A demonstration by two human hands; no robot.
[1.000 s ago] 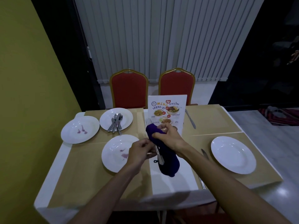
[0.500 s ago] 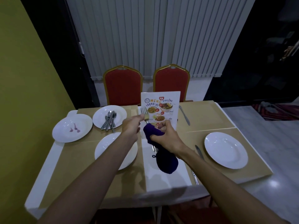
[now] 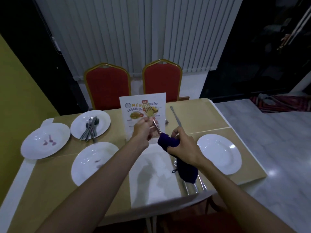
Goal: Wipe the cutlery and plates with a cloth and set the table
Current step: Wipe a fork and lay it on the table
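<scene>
While our left hand (image 3: pixel 142 132) is pinching the fork (image 3: pixel 149 113) just below its tines, our right hand (image 3: pixel 184 146) is gripping the dark cloth (image 3: pixel 168 141) closed around its handle, both raised over the tabletop's (image 3: pixel 151 190) middle; a stained plate (image 3: pixel 90 165) is sitting toward the near left corner.

I'm reading bright polished metal on the fork (image 3: pixel 149 112), its tines catching warm light. The cloth (image 3: pixel 168 142) looks soft, matt, a dark knit fabric. The plate (image 3: pixel 218 154) on the right is glossy white, ceramic by the look. The cutlery pile (image 3: pixel 90 129) shows duller steel. The table (image 3: pixel 48 190) covering is matt tan, paper-like. The menu card (image 3: pixel 134 105) is smooth printed sheet. The chairs (image 3: pixel 107 88) have red fabric and gold-finished frames. The floor (image 3: pixel 277 148) is glossy.
</scene>
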